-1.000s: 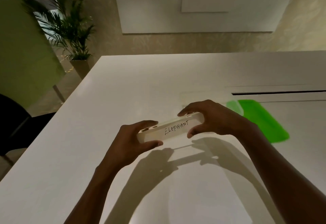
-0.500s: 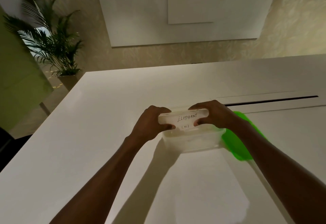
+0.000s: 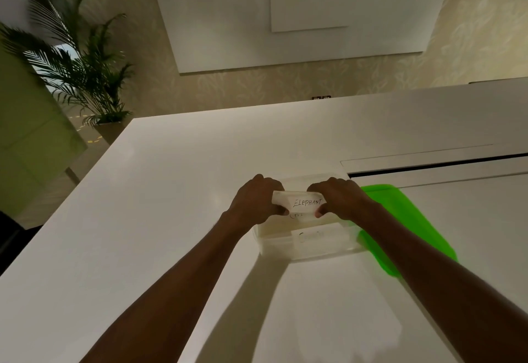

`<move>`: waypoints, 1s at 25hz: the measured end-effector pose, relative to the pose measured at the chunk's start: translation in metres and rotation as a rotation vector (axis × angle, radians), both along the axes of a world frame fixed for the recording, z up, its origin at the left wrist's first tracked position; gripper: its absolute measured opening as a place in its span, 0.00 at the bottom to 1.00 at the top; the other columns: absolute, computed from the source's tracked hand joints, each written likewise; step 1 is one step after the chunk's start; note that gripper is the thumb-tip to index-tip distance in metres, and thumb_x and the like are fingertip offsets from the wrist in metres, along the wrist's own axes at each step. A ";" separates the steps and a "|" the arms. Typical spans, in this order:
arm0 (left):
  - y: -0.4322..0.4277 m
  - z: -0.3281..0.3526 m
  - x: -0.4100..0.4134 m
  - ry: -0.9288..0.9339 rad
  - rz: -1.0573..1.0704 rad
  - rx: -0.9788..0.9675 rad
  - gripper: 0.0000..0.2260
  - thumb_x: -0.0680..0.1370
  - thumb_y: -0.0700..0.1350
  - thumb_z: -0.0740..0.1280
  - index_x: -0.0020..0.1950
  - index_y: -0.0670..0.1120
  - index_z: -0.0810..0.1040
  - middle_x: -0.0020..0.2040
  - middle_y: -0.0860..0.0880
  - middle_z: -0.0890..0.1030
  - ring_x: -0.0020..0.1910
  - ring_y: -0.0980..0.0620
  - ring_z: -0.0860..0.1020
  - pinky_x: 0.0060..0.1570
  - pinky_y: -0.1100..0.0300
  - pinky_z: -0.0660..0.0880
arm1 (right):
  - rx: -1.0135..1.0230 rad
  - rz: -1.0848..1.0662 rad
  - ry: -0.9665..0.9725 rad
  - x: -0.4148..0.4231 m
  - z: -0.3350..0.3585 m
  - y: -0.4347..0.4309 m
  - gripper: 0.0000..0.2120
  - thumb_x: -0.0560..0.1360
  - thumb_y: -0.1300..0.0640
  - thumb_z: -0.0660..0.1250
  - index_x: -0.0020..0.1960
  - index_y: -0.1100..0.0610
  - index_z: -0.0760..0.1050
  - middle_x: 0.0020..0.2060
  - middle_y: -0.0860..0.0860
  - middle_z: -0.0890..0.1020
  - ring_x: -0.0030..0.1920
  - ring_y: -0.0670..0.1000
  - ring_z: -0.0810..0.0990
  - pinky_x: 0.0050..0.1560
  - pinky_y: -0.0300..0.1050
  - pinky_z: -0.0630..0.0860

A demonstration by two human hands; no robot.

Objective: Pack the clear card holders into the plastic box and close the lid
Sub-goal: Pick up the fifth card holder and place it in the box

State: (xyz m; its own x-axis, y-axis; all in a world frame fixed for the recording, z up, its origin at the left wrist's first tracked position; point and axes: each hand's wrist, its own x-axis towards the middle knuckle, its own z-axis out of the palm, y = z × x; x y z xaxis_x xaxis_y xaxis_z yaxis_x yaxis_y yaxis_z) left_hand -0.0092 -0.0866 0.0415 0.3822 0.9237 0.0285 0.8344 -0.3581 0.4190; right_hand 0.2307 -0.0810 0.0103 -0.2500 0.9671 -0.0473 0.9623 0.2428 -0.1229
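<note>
A clear card holder (image 3: 300, 202) with a card reading "ELEPHANT" is held over the open clear plastic box (image 3: 314, 245). My left hand (image 3: 257, 199) grips its left end and my right hand (image 3: 340, 201) grips its right end. The holder sits just above or at the box's far part; other card holders with writing show faintly inside the box, below it. The bright green lid (image 3: 405, 225) lies flat on the white table, touching the box's right side, partly hidden by my right forearm.
The white table (image 3: 171, 205) runs wide on all sides, with a dark slot (image 3: 437, 164) at the right behind the lid. A potted palm (image 3: 83, 71) stands on the floor past the table's left far corner.
Both hands carried the ELEPHANT card holder away from me and over the box, then lowered it slightly toward the box's inside. The head tilted, bringing box and lid into fuller view.
</note>
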 end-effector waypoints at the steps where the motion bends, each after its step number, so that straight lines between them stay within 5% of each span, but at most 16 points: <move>1: 0.001 -0.001 0.002 0.032 0.003 -0.015 0.18 0.67 0.53 0.81 0.54 0.49 0.85 0.49 0.46 0.83 0.46 0.46 0.82 0.44 0.52 0.79 | -0.008 -0.004 -0.009 -0.001 -0.003 0.000 0.24 0.68 0.47 0.78 0.63 0.45 0.77 0.53 0.50 0.84 0.55 0.54 0.81 0.51 0.48 0.73; 7: 0.002 -0.015 0.005 0.123 0.038 -0.068 0.21 0.70 0.51 0.81 0.60 0.46 0.82 0.60 0.47 0.82 0.58 0.44 0.80 0.58 0.48 0.78 | -0.001 0.006 -0.056 -0.003 -0.009 0.000 0.25 0.68 0.45 0.78 0.63 0.45 0.77 0.56 0.47 0.83 0.57 0.53 0.81 0.58 0.53 0.77; 17: 0.009 -0.029 0.017 0.370 0.028 0.023 0.21 0.71 0.57 0.79 0.59 0.50 0.82 0.55 0.48 0.85 0.55 0.44 0.82 0.48 0.57 0.71 | 0.047 0.003 -0.121 -0.005 -0.015 -0.002 0.28 0.70 0.43 0.76 0.65 0.48 0.70 0.52 0.52 0.84 0.50 0.56 0.84 0.45 0.46 0.72; 22: 0.007 -0.028 0.015 0.408 0.017 0.064 0.27 0.73 0.60 0.76 0.66 0.48 0.79 0.62 0.47 0.83 0.63 0.44 0.79 0.59 0.53 0.75 | 0.016 0.024 -0.111 -0.003 -0.009 -0.007 0.30 0.72 0.40 0.74 0.70 0.48 0.69 0.63 0.49 0.79 0.62 0.52 0.78 0.58 0.48 0.73; 25: 0.001 -0.023 0.014 0.231 0.025 0.041 0.27 0.76 0.59 0.74 0.69 0.45 0.77 0.66 0.47 0.80 0.67 0.46 0.76 0.65 0.51 0.74 | 0.052 0.032 0.062 -0.001 0.002 -0.015 0.28 0.75 0.40 0.71 0.71 0.49 0.71 0.67 0.48 0.77 0.67 0.52 0.75 0.66 0.49 0.71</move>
